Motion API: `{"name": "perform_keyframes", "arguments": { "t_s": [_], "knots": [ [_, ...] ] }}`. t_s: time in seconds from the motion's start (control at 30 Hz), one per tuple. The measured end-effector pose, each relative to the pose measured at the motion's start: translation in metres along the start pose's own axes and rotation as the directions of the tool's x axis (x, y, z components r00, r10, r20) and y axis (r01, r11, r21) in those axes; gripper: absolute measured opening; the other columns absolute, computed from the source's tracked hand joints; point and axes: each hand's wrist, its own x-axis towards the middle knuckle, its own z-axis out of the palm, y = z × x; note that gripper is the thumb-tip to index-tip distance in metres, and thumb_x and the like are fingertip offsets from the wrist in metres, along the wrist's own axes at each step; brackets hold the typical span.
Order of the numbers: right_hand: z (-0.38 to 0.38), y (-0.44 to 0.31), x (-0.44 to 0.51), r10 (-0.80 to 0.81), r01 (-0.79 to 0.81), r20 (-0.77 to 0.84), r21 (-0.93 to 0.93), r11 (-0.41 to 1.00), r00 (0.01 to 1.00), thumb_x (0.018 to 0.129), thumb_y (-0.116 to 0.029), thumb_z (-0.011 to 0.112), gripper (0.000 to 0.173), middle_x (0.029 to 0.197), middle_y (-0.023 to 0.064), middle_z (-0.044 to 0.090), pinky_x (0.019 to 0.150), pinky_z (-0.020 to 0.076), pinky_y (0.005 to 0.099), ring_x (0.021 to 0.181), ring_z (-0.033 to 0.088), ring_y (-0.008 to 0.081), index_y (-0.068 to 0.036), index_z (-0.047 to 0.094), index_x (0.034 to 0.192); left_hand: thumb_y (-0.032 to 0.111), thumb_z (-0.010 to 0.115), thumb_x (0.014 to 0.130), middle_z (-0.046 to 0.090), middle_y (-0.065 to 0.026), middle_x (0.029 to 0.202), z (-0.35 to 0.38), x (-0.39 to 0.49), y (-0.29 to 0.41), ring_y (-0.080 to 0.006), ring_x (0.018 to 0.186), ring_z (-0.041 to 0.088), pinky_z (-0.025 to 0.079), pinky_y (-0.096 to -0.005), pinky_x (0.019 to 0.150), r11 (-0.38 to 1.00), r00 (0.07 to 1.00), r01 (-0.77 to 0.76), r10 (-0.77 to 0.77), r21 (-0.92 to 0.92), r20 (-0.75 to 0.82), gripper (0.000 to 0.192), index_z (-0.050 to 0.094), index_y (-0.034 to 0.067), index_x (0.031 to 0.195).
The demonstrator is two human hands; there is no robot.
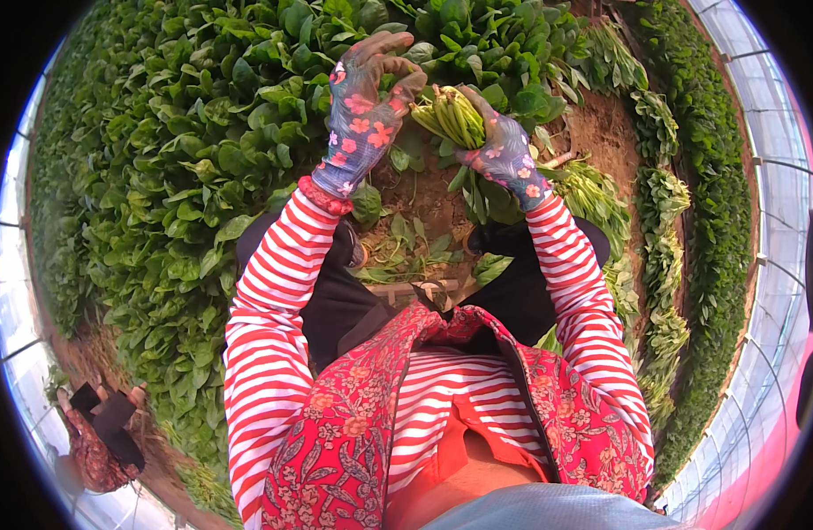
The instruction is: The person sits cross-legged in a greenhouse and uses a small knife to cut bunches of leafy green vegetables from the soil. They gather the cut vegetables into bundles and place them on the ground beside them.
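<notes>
My right hand, in a dark flowered work glove, grips a bunch of leafy greens, likely spinach. The pale green stems stick up and to the left out of the fist, and leaves hang below it. My left hand, gloved the same way, is raised just left of the stem ends. Its fingers are bent and apart, with nothing seen between them. Standing leafy plants grow just beyond and to the left of the left hand. Loose leaves lie on the soil between my feet.
Cut bunches lie beside my right arm, and a row of them runs along the bare soil. Past that stands another planted strip. Greenhouse film walls curve around both sides. Another person is at the lower left.
</notes>
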Motion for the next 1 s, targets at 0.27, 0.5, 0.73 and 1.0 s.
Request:
{"name": "perform_keyframes", "arguments": {
  "t_s": [0.27,0.5,0.73,1.0],
  "knots": [
    [0.003,0.019,-0.006,0.039,-0.040,-0.011,-0.186,0.982,0.999,0.060,-0.011,0.076,0.090,0.120,0.0119,0.059,0.082,0.0499,0.0373,0.102,0.060,0.0321,-0.014,0.034,0.140,0.016,0.071,0.078,0.052,-0.0088,0.131,-0.009,0.007,0.011,-0.0257,0.121,0.047,0.039,-0.0393,0.098,0.996,0.952,-0.060,0.039,0.059,0.305,0.014,0.066,0.007,0.087],
    [-0.003,0.007,-0.001,0.053,-0.046,0.015,-0.291,0.956,0.999,0.058,-0.011,0.076,0.092,0.105,0.0118,0.064,0.076,0.0501,0.0376,0.094,0.062,0.0319,-0.016,0.034,0.140,0.014,0.073,0.070,0.055,-0.0027,0.124,0.000,0.006,0.008,-0.0317,0.122,0.044,0.035,-0.0458,0.101,0.931,0.904,-0.305,0.216,0.203,0.369,0.019,0.067,0.017,0.088],
    [-0.006,0.003,0.000,0.043,-0.039,0.010,-0.289,0.956,0.999,0.059,-0.011,0.076,0.092,0.104,0.0116,0.064,0.077,0.0502,0.0373,0.095,0.061,0.0315,-0.016,0.034,0.140,0.010,0.069,0.073,0.059,-0.0043,0.118,0.001,0.001,0.008,-0.0304,0.121,0.046,0.036,-0.0432,0.100,0.976,0.944,-0.170,0.121,0.139,0.306,0.015,0.063,0.009,0.086],
    [-0.008,0.018,0.002,0.006,-0.005,-0.094,0.013,1.000,0.996,0.065,-0.010,0.074,0.084,0.123,0.0129,0.057,0.087,0.0489,0.0334,0.105,0.060,0.0287,-0.011,0.035,0.139,0.025,0.067,0.080,0.064,-0.0104,0.109,-0.014,0.003,-0.011,-0.0267,0.095,0.061,0.046,-0.0347,0.084,0.865,0.774,0.472,-0.500,0.171,0.389,0.022,0.066,0.005,0.090]
  ]
}}
